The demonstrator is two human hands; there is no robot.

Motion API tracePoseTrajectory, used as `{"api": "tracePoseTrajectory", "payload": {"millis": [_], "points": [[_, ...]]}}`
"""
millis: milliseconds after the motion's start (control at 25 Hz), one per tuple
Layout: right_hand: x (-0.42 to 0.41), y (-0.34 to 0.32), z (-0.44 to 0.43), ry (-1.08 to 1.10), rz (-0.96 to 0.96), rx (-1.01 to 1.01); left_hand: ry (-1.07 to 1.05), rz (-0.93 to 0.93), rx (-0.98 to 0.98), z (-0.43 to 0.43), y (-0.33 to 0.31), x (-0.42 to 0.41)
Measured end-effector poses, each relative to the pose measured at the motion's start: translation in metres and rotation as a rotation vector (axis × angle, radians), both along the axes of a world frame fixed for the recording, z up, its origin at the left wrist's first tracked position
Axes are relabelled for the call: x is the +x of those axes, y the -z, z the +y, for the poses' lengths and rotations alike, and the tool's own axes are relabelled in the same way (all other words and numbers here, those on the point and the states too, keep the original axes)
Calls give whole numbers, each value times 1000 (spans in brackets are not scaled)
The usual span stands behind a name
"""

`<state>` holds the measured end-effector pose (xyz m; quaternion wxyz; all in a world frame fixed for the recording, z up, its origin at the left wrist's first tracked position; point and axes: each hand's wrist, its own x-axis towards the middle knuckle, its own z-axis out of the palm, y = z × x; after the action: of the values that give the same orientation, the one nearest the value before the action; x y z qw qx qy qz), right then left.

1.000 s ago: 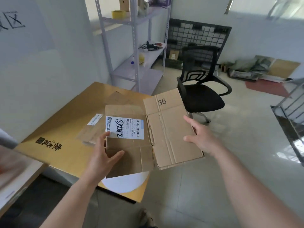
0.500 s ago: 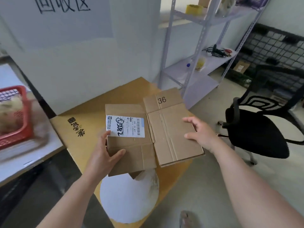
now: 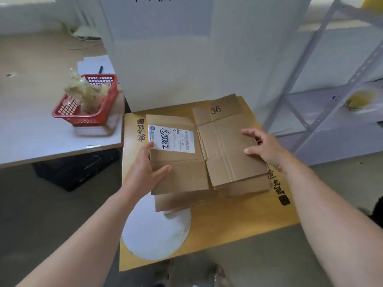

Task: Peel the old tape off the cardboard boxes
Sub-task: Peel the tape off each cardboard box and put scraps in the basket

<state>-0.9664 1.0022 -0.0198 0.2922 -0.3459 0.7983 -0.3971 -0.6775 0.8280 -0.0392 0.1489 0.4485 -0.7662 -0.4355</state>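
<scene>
A flattened brown cardboard box, marked 36, is held over a large yellow cardboard sheet. A white shipping label is stuck on its left flap. My left hand grips the box's left edge, thumb on top just below the label. My right hand holds the right edge with fingers spread over the top panel. Another flattened brown box lies underneath. I cannot make out any tape on the box.
A red basket holding crumpled clear tape sits on the white table at left. A metal shelf rack stands at right. A white wall panel rises behind the yellow sheet, which bears a round white patch.
The view swung left, bringing the red basket and table into sight. Both hands kept their hold on the flattened box, now over the middle of the yellow sheet above another flat box.
</scene>
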Motion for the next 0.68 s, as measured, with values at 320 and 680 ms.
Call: {"api": "tracePoseTrajectory", "payload": {"millis": [320, 680], "points": [[-30, 21, -2, -89, -81, -31, -95, -48, -36, 19, 6, -13], [-17, 92, 3, -154, -63, 191, -122, -306, 116, 38, 80, -8]]}}
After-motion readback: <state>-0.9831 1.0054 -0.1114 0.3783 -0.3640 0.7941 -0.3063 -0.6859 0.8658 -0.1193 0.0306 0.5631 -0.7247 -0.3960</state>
